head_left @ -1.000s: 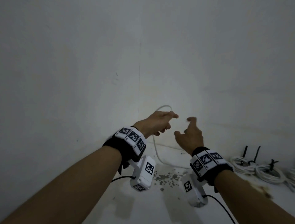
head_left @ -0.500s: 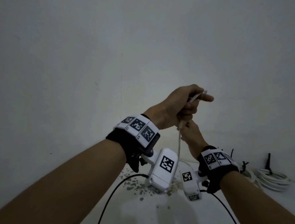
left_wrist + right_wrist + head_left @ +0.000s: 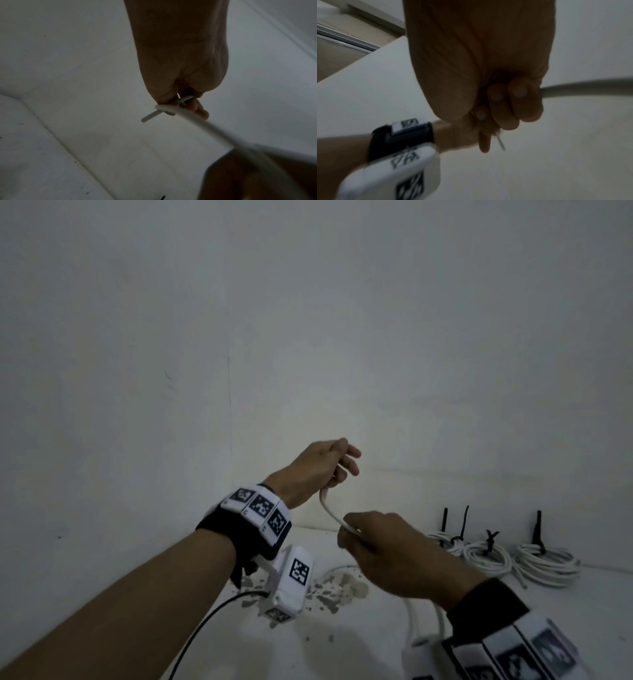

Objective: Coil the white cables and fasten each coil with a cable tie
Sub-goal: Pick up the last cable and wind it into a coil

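Note:
A loose white cable [image 3: 329, 511] runs from my left hand [image 3: 328, 463] down to my right hand [image 3: 371, 537], both raised in front of the wall. My left hand pinches the cable near its end; the short end sticks out of the fist in the left wrist view [image 3: 150, 116]. My right hand is curled round the cable [image 3: 583, 88] lower down. More of the cable [image 3: 411, 616] hangs below my right wrist toward the white floor [image 3: 342, 645]. Three coils of white cable [image 3: 544, 563] with black ties [image 3: 489, 542] lie at the right by the wall.
A pale wall [image 3: 308, 320] fills most of the head view. Flaked grey patches [image 3: 339, 587] mark the floor under my hands. A black lead [image 3: 205, 628] trails from the camera on my left wrist.
My right hand has slid down and away from my left along the cable. My left hand has dropped lower while it keeps its hold. The view has shifted, showing more tied coils.

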The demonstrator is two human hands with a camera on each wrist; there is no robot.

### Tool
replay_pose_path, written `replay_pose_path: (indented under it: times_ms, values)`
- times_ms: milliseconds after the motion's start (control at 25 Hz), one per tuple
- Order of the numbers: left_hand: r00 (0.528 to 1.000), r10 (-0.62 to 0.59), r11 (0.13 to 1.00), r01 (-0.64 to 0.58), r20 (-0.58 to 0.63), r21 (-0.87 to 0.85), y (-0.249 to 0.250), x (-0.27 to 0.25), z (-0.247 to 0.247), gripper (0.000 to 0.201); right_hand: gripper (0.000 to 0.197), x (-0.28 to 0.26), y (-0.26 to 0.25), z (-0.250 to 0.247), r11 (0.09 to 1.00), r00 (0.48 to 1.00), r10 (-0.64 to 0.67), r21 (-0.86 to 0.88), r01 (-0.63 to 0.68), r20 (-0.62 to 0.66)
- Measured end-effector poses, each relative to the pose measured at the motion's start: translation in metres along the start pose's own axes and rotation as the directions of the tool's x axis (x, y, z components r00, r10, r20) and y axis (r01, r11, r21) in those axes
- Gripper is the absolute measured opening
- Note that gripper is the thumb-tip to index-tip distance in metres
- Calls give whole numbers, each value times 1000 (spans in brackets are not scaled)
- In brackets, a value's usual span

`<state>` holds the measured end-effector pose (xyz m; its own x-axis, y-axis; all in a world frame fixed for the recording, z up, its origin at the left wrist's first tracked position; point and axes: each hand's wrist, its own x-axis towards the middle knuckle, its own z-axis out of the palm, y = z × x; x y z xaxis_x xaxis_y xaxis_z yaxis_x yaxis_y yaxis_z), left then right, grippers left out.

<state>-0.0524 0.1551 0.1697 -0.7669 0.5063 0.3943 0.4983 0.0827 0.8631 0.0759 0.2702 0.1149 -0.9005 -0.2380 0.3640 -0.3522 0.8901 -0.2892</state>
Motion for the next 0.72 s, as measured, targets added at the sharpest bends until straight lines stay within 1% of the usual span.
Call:
replay_pose_path:
  times_ms: [40, 80, 120, 160, 200, 240, 280, 320, 400, 440, 480, 560, 640, 680, 720]
  values:
    - [999, -2, 999, 1, 40, 33, -9, -4, 4, 38, 31, -2, 1, -11, 999, 1000, -20, -27, 20, -20]
    - [996, -12, 998, 7, 89, 61, -16, -9, 10, 39, 30, -5, 4, -22, 999, 999, -14, -35, 12, -47]
    - [991, -28, 996, 16, 132, 93, -19, -13, 15, 40, 28, -7, 9, -34, 999, 994, 17, -32, -20, -107]
    - [986, -45, 994, 29, 158, 102, -21, -18, 20, 42, 26, -10, 15, -44, 998, 976, 60, -19, -65, -207]
    - [984, -64, 995, 51, 166, 81, -22, -22, 25, 42, 28, -12, 23, -52, 993, 937, 111, 6, -116, -332]
    - [983, -84, 996, 81, 165, 24, -21, -25, 29, 41, 34, -13, 31, -57, 986, 880, 166, 50, -160, -444]
    - [982, -101, 993, 109, 160, -45, -20, -28, 34, 41, 40, -14, 40, -59, 975, 825, 220, 103, -195, -521]
    - [984, -112, 984, 129, 141, -121, -20, -30, 38, 44, 44, -14, 49, -57, 963, 780, 270, 148, -226, -565]
    - [988, -135, 950, 149, 70, -273, -20, -30, 48, 50, 43, -16, 66, -50, 937, 725, 349, 224, -268, -594]
    - [987, -157, 921, 157, 28, -356, -22, -29, 51, 50, 38, -19, 71, -47, 926, 713, 377, 266, -269, -592]
    - [983, -181, 883, 161, -5, -441, -24, -28, 54, 51, 31, -23, 76, -45, 914, 710, 396, 322, -246, -582]
    - [976, -214, 812, 155, -39, -562, -30, -25, 60, 52, 16, -28, 83, -44, 859, 718, 427, 494, -132, -550]
    - [973, -223, 752, 138, -53, -645, -35, -19, 67, 53, 12, -28, 88, -45, 784, 713, 466, 619, -58, -524]
    - [973, -226, 714, 135, -44, -687, -37, -16, 71, 53, 10, -29, 90, -44, 763, 696, 490, 645, -50, -525]
    - [975, -220, 671, 132, -26, -730, -38, -13, 76, 52, 11, -28, 94, -42, 763, 671, 508, 644, -59, -540]
